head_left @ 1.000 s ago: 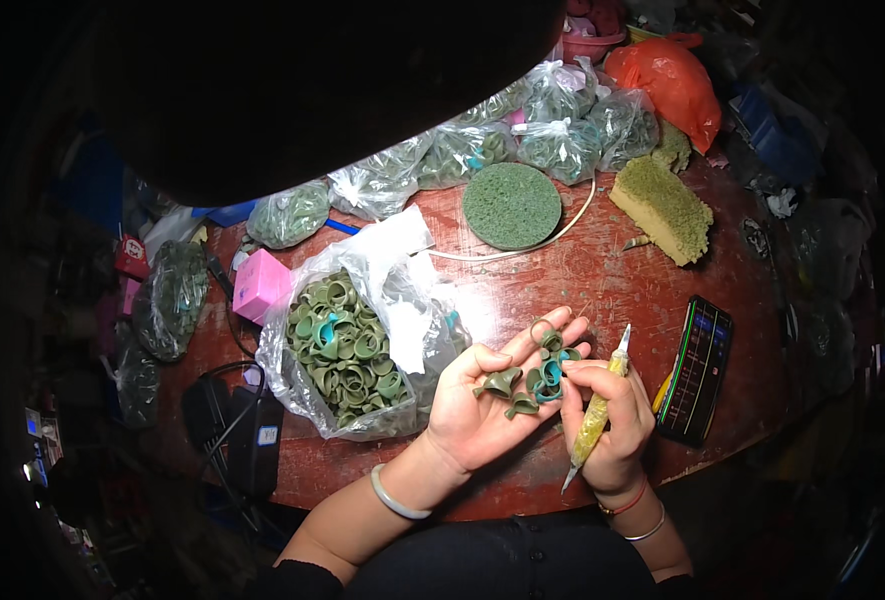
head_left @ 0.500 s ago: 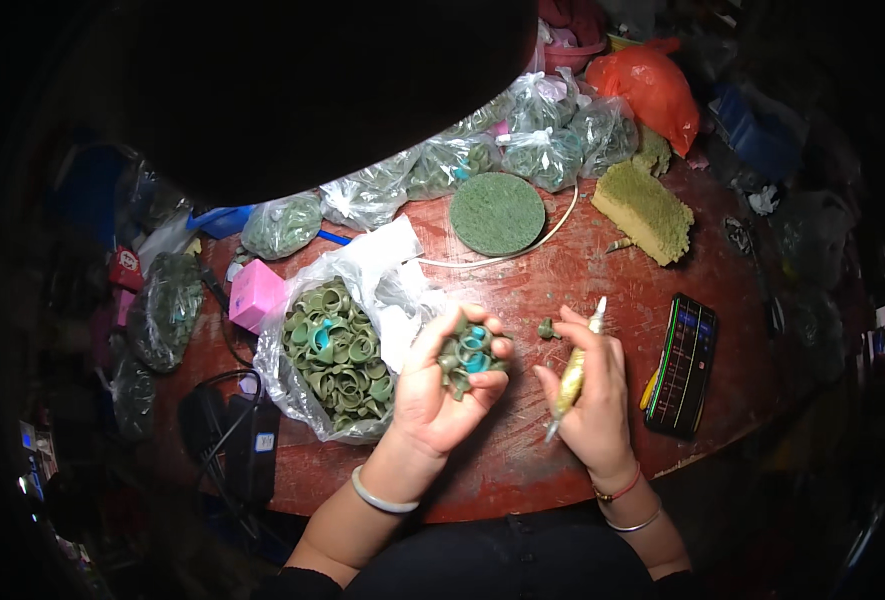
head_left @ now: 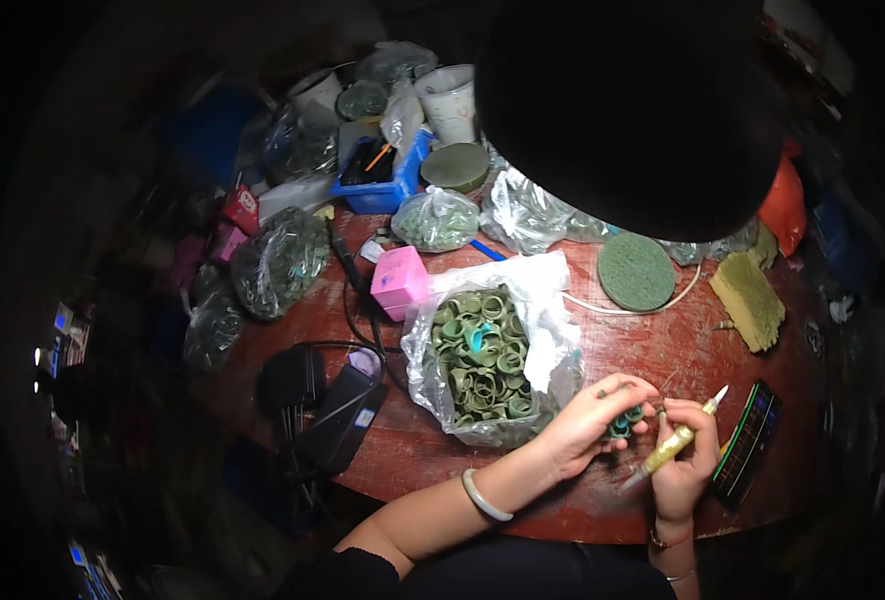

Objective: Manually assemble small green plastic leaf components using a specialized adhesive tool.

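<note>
My left hand (head_left: 592,425) is curled around several small rings (head_left: 624,424), dark green and bright blue. My right hand (head_left: 687,455) has a pen-like tool (head_left: 670,450) with a yellow patterned barrel and pale pointed ends lying across its fingers. Its thumb and forefinger meet my left fingertips; whatever small piece may be between them is too small to make out. Left of my hands, an open clear plastic bag (head_left: 417,345) is full of green rings (head_left: 482,385), with a bright blue one (head_left: 482,338) on top.
A pink block (head_left: 399,283) and black power adapters (head_left: 347,415) with cables lie left of the bag. A phone (head_left: 747,440) is right of my hands. Behind stand a round green pad (head_left: 636,272), yellow sponge (head_left: 749,300), blue bin (head_left: 387,185) and tied bags (head_left: 435,220). A dark shape hides the upper right.
The view has swung left, so the table appears farther right. My hands, apart before, have come together, with the right fingertips now at the left hand's rings.
</note>
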Motion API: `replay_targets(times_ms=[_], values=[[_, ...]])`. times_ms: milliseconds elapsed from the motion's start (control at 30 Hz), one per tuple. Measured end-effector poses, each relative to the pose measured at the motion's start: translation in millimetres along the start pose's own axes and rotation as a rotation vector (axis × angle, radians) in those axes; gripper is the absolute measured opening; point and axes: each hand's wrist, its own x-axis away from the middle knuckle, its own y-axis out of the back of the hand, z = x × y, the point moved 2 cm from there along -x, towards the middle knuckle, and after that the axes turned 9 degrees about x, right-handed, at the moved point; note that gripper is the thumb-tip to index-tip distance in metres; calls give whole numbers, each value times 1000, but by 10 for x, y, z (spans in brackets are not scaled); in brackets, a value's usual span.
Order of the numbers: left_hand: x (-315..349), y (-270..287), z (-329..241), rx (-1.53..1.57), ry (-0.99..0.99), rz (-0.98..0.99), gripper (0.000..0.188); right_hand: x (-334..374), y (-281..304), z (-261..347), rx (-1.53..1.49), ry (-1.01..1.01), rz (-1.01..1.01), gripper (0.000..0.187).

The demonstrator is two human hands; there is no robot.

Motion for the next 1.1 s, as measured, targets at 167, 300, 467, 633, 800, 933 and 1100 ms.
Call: replay_targets(times_ms=[167, 300, 467, 633, 800, 933, 1100], values=[[42, -80, 35, -175, 45, 133, 34, 96, 16, 112, -192, -90, 15, 25], [40, -23, 26, -124, 64, 177, 32, 24, 59, 156, -62, 47, 19, 26], [15, -70, -24, -26, 7, 202, 23, -142, 142, 334, 179, 281, -3, 34], [31, -51, -76, -102, -84, 110, 20, -101, 42, 162, -61, 205, -77, 32], [54, -14, -55, -10, -60, 104, 18, -151, 151, 19, -214, -101, 3, 28], [44, -62, -27, -118, -99, 82, 18, -115, 161, -38, -437, -240, 49, 29], [76, -120, -70, -316, -172, 68, 15, -121, 128, -45, -396, -222, 110, 32]])
